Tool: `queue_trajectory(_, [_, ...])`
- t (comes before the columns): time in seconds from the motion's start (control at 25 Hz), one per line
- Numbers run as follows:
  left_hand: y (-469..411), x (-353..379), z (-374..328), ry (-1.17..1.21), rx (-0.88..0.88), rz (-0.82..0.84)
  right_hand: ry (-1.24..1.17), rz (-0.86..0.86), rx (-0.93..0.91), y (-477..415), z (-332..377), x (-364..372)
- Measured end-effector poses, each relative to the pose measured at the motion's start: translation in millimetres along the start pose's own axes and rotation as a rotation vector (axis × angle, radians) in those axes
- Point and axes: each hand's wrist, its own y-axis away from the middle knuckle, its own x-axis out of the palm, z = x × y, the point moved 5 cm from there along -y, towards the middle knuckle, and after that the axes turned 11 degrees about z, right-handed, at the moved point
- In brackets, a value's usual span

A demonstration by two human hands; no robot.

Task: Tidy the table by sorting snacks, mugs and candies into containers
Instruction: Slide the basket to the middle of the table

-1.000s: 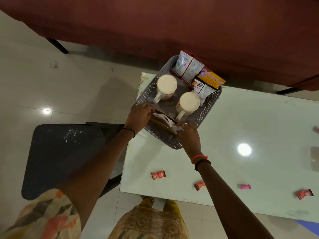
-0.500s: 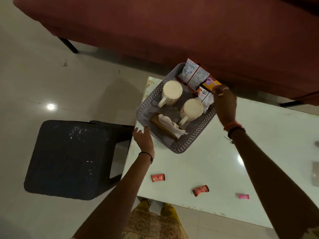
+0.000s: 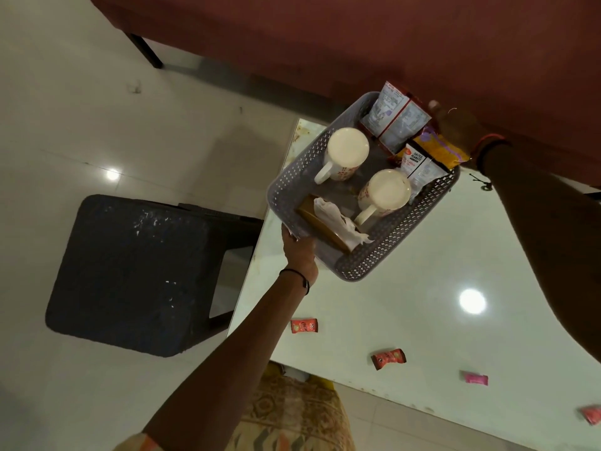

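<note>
A gray perforated basket (image 3: 400, 236) sits over the far left corner of the pale bench (image 3: 374, 307); whether its base touches the bench cannot be told.

Inside the basket stand two cream mugs, both upright. One mug (image 3: 346, 154) is near the basket's left wall, and the other mug (image 3: 385, 194) is toward its right wall.

At the basket's far corner stand two gray-and-red packets (image 3: 395, 115) side by side. Just beside them, along the basket's right wall, are one white peanut packet (image 3: 414, 161) and one yellow-and-purple packet (image 3: 439, 150). A further silvery pack shows under those two, but too little of it is visible to name it.

Near the basket's closest corner lies one brown flat piece (image 3: 312, 213) with a crumpled white wrapper (image 3: 338, 220) across it.

The left hand (image 3: 300, 252) grips the basket's near left corner. Its thumb lies up against the outer wall, and its fingers are tucked out of sight beneath.

The right hand (image 3: 455, 125) is at the basket's far right corner, behind the packets. Its fingers are hidden, so its grip cannot be told.

Nearer the person than the basket, four candies lie apart on the bench. There are two orange-red candies (image 3: 304, 326) (image 3: 388, 359), one pink candy (image 3: 475, 379) and one red candy (image 3: 592, 415) at the frame edge.

One black stool (image 3: 130, 275) stands on the floor to the left of the basket.
</note>
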Motion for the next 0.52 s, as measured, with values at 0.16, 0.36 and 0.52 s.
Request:
queue_trajectory(0.16, [-2,-9,2,0.057,-0.098,0.045,-0.042,0.027,-0.011,-2,-1,9])
queue_trajectory(0.36, [-3,-16,4,0.095,-0.125,0.06,-0.108,0.003,0.006,0,-4,8])
queue_trajectory(0.52, [-11,-33,-5,0.04,-0.153,0.047,-0.118,-0.009,-0.009,15,-9,12])
